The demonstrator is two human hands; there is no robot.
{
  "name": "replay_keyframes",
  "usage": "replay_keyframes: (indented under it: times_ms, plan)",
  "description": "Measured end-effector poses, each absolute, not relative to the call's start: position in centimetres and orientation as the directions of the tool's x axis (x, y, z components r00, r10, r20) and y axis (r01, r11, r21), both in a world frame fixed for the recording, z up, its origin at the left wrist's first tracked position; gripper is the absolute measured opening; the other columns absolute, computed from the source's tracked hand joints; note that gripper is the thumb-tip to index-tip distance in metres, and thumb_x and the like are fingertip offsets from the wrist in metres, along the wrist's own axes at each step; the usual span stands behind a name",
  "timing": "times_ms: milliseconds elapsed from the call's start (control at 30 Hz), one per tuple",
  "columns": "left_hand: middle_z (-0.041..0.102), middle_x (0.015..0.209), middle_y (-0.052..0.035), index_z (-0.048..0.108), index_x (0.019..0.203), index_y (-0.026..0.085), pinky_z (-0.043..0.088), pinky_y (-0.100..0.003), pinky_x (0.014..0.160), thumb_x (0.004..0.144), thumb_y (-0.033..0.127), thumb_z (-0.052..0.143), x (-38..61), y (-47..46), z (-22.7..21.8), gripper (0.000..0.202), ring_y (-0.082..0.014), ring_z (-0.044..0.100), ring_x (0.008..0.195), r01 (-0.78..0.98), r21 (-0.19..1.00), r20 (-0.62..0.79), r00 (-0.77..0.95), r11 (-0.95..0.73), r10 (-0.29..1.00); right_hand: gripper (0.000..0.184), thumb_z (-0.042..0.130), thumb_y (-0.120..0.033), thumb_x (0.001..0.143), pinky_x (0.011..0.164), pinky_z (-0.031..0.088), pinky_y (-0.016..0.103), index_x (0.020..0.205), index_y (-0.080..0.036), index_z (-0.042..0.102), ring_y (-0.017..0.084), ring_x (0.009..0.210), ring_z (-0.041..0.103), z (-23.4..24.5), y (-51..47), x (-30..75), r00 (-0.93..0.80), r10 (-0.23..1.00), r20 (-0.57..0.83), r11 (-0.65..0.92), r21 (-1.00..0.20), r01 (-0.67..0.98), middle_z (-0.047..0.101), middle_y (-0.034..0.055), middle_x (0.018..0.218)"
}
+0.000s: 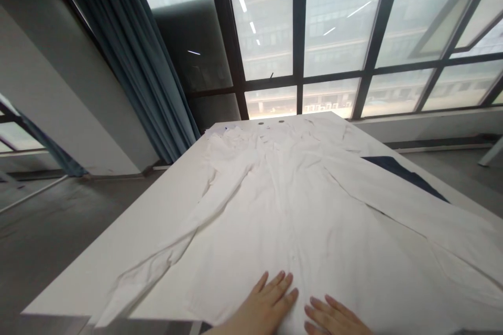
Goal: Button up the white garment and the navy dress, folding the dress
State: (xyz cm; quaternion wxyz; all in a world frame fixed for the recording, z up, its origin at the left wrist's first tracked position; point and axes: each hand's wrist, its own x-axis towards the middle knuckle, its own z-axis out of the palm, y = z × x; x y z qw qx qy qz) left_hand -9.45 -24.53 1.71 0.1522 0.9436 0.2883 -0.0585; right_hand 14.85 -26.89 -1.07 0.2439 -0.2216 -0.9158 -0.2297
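Note:
A white long-sleeved shirt (251, 220) lies spread over a white table, its collar end toward the window and its hem toward me. Its left-side sleeve (157, 264) slants down to the near table edge, and the other sleeve (408, 214) stretches out to the right. Flat on the lower front of the shirt, left of the button line, rests my left hand (271, 301) with fingers spread. My right hand (334, 319) lies just right of that line, fingers apart, partly cut off by the bottom of the view. Neither hand grips the fabric.
Dark blue cloth (404, 175) shows on the table past the right sleeve. The white table (129, 235) has its left edge running from the near corner to the window. A blue curtain (129, 52) hangs at the back left, beside large dark-framed windows (298, 26).

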Motion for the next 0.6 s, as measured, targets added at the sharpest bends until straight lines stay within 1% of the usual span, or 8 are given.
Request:
replay_keyframes:
  times_ms: [67, 133, 200, 267, 333, 433, 500, 600]
  plan:
    - [0.015, 0.139, -0.0047, 0.006, 0.133, 0.028, 0.024, -0.044, 0.099, 0.08, 0.04, 0.041, -10.7, -25.3, 2.3, 0.064, -0.0233, 0.018, 0.126, 0.625, 0.244, -0.147, 0.78, -0.742, 0.609, 0.03, 0.041, -0.029, 0.083, 0.094, 0.032, 0.022, 0.111, -0.024, 0.05, 0.011, 0.105, 0.049, -0.6, -27.5, 15.3, -0.771, 0.365, 0.522, 0.792, 0.262, 0.552, 0.056, -0.0025, 0.112]
    - [0.015, 0.139, -0.002, 0.013, 0.131, 0.031, 0.022, -0.048, 0.099, 0.08, 0.036, 0.044, -11.9, -25.9, 2.2, 0.061, -0.0248, 0.015, 0.126, 0.717, 0.2, -0.087, 0.692, -0.668, 0.717, 0.038, 0.042, -0.032, 0.082, 0.094, 0.032, 0.025, 0.117, -0.02, 0.046, 0.015, 0.111, 0.044, -0.6, -28.0, 15.6, -0.745, 0.452, 0.491, 0.765, 0.216, 0.606, 0.052, 0.0018, 0.118]
    - [0.018, 0.138, 0.0, 0.018, 0.13, 0.034, 0.021, -0.05, 0.099, 0.081, 0.03, 0.043, -12.5, -26.8, 1.7, 0.055, -0.0245, 0.016, 0.126, 0.759, 0.168, -0.056, 0.644, -0.629, 0.763, 0.041, 0.043, -0.032, 0.08, 0.096, 0.031, 0.027, 0.119, -0.019, 0.044, 0.016, 0.114, 0.04, -0.8, -28.6, 15.5, -0.729, 0.5, 0.467, 0.756, 0.176, 0.631, 0.048, 0.0026, 0.122]
    - [0.021, 0.137, 0.0012, 0.017, 0.13, 0.035, 0.022, -0.049, 0.099, 0.083, 0.022, 0.039, -12.6, -27.8, 1.5, 0.053, -0.0223, 0.018, 0.126, 0.751, 0.159, -0.043, 0.653, -0.64, 0.756, 0.042, 0.045, -0.025, 0.078, 0.097, 0.029, 0.028, 0.12, -0.019, 0.043, 0.017, 0.115, 0.039, -0.9, -29.4, 15.3, -0.723, 0.517, 0.458, 0.756, 0.151, 0.637, 0.046, 0.0021, 0.124]
    - [0.024, 0.136, 0.0025, 0.016, 0.13, 0.035, 0.02, -0.047, 0.101, 0.083, 0.017, 0.036, -12.4, -28.8, 2.0, 0.054, -0.02, 0.02, 0.125, 0.708, 0.172, -0.027, 0.699, -0.685, 0.715, 0.041, 0.046, -0.021, 0.077, 0.098, 0.029, 0.029, 0.119, -0.021, 0.045, 0.017, 0.115, 0.04, -0.7, -30.0, 15.2, -0.756, 0.468, 0.458, 0.798, 0.15, 0.584, 0.047, 0.0001, 0.123]
    - [0.032, 0.132, 0.0034, 0.014, 0.131, 0.034, 0.021, -0.036, 0.103, 0.084, 0.025, 0.035, -13.1, -29.3, 3.9, 0.051, -0.014, 0.028, 0.122, 0.603, 0.254, -0.024, 0.785, -0.756, 0.618, 0.038, 0.046, -0.023, 0.079, 0.096, 0.032, 0.025, 0.117, -0.025, 0.047, 0.013, 0.111, 0.044, 0.1, -30.1, 16.4, -0.812, 0.378, 0.444, 0.874, 0.118, 0.472, 0.052, -0.0027, 0.117]
    - [0.033, 0.132, 0.0027, 0.011, 0.131, 0.033, 0.022, -0.033, 0.103, 0.086, 0.031, 0.031, -14.6, -28.5, 4.7, 0.05, -0.0125, 0.03, 0.121, 0.671, 0.259, 0.002, 0.719, -0.694, 0.695, 0.041, 0.045, -0.025, 0.079, 0.095, 0.033, 0.025, 0.121, -0.025, 0.043, 0.014, 0.112, 0.043, 0.3, -29.4, 18.4, -0.739, 0.501, 0.45, 0.816, 0.04, 0.577, 0.05, -0.0007, 0.119]
    - [0.024, 0.136, 0.0005, 0.01, 0.132, 0.031, 0.021, -0.044, 0.1, 0.086, 0.035, 0.025, -18.1, -26.5, 3.8, 0.048, -0.0189, 0.023, 0.124, 0.881, 0.151, 0.047, 0.446, -0.448, 0.894, 0.051, 0.043, -0.039, 0.078, 0.094, 0.033, 0.041, 0.127, -0.025, 0.033, 0.023, 0.118, 0.035, -0.8, -27.8, 22.3, -0.44, 0.787, 0.433, 0.502, -0.035, 0.864, 0.039, 0.0042, 0.129]
